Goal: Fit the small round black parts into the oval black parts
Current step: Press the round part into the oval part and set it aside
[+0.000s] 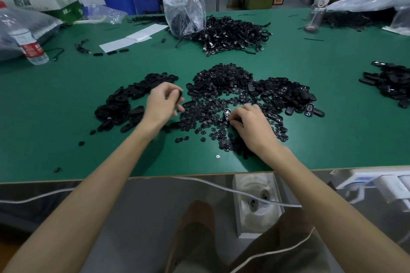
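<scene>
A mound of small round black parts [221,77] lies mid-table and spreads toward me in a loose scatter [206,115]. Open oval black parts [286,95] are heaped to its right. A second heap of oval parts [124,102] curves along the left. My left hand [163,102] hovers beside that left heap and pinches an oval part [180,95] at its fingertips. My right hand [248,124] rests low on the scatter, fingers curled onto an oval part [226,114] lying there; what lies under its fingertips is hidden.
The green table [66,139] also bears a pile of black cables [233,33] behind a plastic bag [184,13], a water bottle [28,44] far left, white paper [133,37], and another heap of black parts [390,82] at the right. A white cord [221,186] crosses the front edge.
</scene>
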Motion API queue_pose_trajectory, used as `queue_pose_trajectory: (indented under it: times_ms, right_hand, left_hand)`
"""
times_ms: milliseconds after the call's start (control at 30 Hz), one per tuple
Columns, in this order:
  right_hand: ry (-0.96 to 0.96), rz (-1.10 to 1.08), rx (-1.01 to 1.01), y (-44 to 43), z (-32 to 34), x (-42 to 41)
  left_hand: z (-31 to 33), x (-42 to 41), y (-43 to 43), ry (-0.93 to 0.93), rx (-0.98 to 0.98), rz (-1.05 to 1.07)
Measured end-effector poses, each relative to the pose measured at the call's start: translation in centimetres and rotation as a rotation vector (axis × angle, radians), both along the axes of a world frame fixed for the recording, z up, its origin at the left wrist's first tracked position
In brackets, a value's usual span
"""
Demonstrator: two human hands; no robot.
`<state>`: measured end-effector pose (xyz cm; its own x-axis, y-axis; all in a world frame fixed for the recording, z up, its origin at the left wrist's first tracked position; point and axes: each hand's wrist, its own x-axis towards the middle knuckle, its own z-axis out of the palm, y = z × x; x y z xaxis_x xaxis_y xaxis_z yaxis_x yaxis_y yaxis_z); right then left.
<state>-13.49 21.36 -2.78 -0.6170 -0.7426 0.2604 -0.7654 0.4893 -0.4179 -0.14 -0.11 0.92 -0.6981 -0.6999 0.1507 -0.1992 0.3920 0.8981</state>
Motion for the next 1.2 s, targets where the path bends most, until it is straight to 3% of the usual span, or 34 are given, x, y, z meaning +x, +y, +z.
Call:
queue_pose_trajectory:
  times_ms: [167,333,567,733,900,1067,1200]
  right_hand:
    - [0.017,-0.043,-0.083,-0.3,-0.3,0.0]
    - [-0.234,-0.121,-0.318,0.3,0.0,-0.2]
    - [-0.596,-0.109,-0.623,1.3,0.0,-1.5]
    - [-0.813,-0.087,-0.854,2.1,-0.2,-1.9]
    - [-0.863,-0.043,-0.888,2.3,-0.5,-2.1]
    - [-0.846,0.013,-0.885,2.2,-0.8,-2.2]
    - [-0.826,0.036,-0.893,2.2,-1.0,-2.4]
  left_hand:
    - [-1.0,-2.5,5.3,0.13,0.575,-0.271]
    - [-1.6,-4.4,8.3,0.197,0.811,-0.334]
    - [-2.9,-4.8,9.7,0.244,0.827,-0.323]
    - [-3.6,-4.6,10.4,0.24,0.58,-0.285]
    - [-3.3,-4.4,10.5,0.267,0.606,-0.299]
    - [-3.6,-4.3,10.9,0.248,0.406,-0.359]
    - [-3.5,-4.2,11.3,0.247,0.382,-0.389]
